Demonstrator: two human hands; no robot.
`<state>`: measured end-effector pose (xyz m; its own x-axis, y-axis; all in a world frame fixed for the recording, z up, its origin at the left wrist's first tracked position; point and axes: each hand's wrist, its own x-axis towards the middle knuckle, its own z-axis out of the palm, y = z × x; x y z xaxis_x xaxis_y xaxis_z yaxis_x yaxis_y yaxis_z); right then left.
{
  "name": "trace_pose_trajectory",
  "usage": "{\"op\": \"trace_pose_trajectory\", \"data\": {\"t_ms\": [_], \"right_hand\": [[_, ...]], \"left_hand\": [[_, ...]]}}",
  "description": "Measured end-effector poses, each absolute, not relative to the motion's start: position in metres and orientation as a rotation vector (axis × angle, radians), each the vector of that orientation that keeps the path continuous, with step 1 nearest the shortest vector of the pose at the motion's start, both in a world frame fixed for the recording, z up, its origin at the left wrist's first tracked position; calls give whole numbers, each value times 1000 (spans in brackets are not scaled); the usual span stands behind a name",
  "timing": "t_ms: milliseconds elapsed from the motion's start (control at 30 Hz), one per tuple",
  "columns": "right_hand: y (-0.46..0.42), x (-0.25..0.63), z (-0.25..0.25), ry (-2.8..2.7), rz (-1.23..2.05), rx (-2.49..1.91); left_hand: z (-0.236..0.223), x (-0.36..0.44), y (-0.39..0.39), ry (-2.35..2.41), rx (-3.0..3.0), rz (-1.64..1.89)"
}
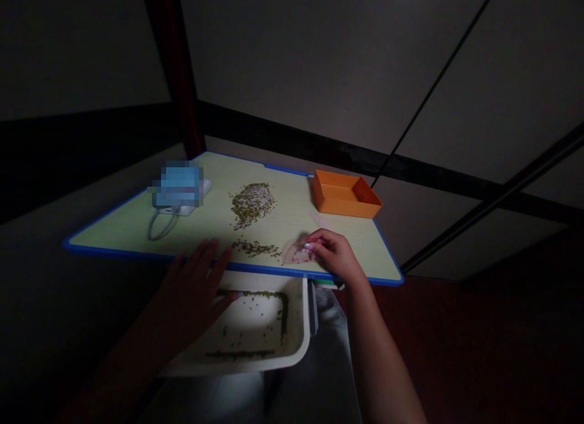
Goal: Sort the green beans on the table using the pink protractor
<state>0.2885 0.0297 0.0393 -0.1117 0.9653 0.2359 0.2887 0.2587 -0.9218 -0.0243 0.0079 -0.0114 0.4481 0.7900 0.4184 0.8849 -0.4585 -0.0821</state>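
My right hand (pixel 333 249) pinches a clear pinkish protractor (pixel 294 252) that lies against the tabletop near its front edge. Just left of the protractor is a small strip of dark seed-like grains (pixel 256 249). A larger heap of greenish and pale grains (pixel 253 202) sits farther back. My left hand (pixel 198 278) has its fingers spread, the tips at the table's blue front edge and the thumb over a white plastic basin (pixel 298 357). Grains line the inner edges of the basin, which is below the table edge.
An orange open box (pixel 344 196) stands at the back right of the pale table (pixel 219 168). At the left is a pixelated blue thing (pixel 180 184) on a white device with a looped cable (pixel 152 226). Wall panels rise behind.
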Motion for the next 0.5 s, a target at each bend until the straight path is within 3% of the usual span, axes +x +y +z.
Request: {"op": "trace_pose_trajectory", "data": {"t_ms": [267,500], "right_hand": [[30,287,40,-1665,854,-1233],[30,287,42,-1769,601,-1287]], "left_hand": [[-13,-25,9,-1452,-2405,-446],[-12,-26,10,-1467,-2454,-464]]}}
